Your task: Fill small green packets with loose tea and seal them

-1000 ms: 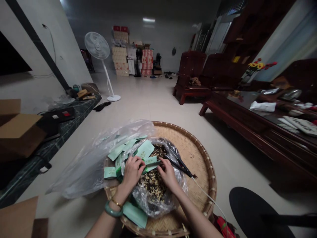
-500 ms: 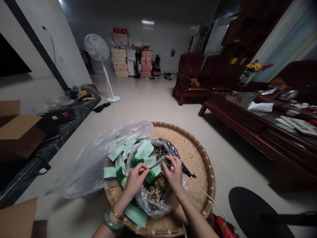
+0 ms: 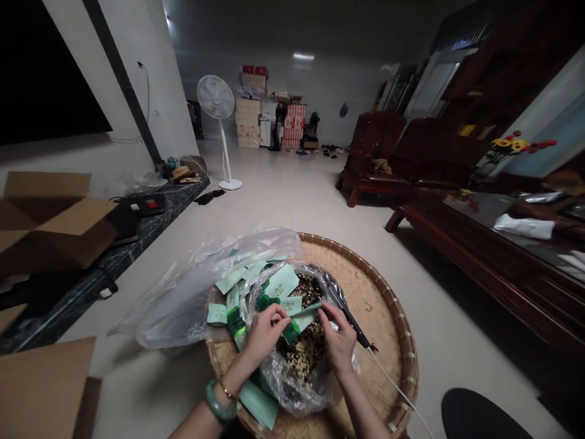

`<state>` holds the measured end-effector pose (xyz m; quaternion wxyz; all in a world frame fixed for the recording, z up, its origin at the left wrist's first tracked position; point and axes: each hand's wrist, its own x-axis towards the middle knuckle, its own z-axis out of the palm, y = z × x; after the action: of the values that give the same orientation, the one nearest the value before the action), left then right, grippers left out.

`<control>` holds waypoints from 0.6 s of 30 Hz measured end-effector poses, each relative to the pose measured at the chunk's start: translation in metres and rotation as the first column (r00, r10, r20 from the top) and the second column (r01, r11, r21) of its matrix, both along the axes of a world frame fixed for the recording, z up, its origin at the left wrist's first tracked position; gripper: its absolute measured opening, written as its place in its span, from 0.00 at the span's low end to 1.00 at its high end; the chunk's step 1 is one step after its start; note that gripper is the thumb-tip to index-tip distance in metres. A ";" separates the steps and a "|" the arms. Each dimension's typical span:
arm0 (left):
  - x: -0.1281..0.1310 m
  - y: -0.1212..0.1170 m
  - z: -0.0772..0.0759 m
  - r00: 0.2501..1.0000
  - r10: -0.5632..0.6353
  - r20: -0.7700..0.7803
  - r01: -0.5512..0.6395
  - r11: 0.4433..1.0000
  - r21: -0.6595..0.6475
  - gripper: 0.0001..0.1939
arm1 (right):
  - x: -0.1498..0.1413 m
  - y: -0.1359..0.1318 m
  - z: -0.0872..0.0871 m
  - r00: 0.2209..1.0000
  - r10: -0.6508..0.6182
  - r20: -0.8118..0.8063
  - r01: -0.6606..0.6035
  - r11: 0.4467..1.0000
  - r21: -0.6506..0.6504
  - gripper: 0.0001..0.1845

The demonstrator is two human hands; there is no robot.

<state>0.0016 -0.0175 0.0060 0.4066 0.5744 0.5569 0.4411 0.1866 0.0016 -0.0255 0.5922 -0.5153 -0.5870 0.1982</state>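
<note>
Between my two hands is a small green paper packet (image 3: 302, 321), held above a clear plastic bag (image 3: 292, 390) of dark and yellowish dried flakes (image 3: 307, 352). My left hand (image 3: 264, 334) pinches the packet's left end. At its upper right edge, which looks folded over, my right hand (image 3: 337, 334) grips with thumb and fingers. More green packets (image 3: 280, 281) lie on the bag's left side and in a heap to the left. A black corded tool (image 3: 351, 318) rests right of the bag. All of this sits on a round woven bamboo tray (image 3: 375, 292).
A large clear plastic sheet (image 3: 183, 305) spills over the tray's left side. Open cardboard boxes (image 3: 50, 390) stand at left. A white cord (image 3: 397, 385) runs off the tray at right, near a low wooden table (image 3: 439, 244). A white fan (image 3: 221, 134) stands farther back.
The view has swung left, so everything sits farther right. In my hands, the packet's upper edge has turned into a narrow fold, with both hands still on it.
</note>
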 end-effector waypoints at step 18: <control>-0.110 0.056 0.075 0.898 0.235 -0.372 -0.121 0.945 0.305 0.15 | 0.007 0.004 -0.009 0.986 -0.044 -0.162 0.004 0.971 -0.240 0.17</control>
<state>-0.1083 0.0385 0.0811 0.1573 0.6496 0.6129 0.4215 0.1938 0.0059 -0.0347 0.5751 -0.5715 -0.5013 0.3022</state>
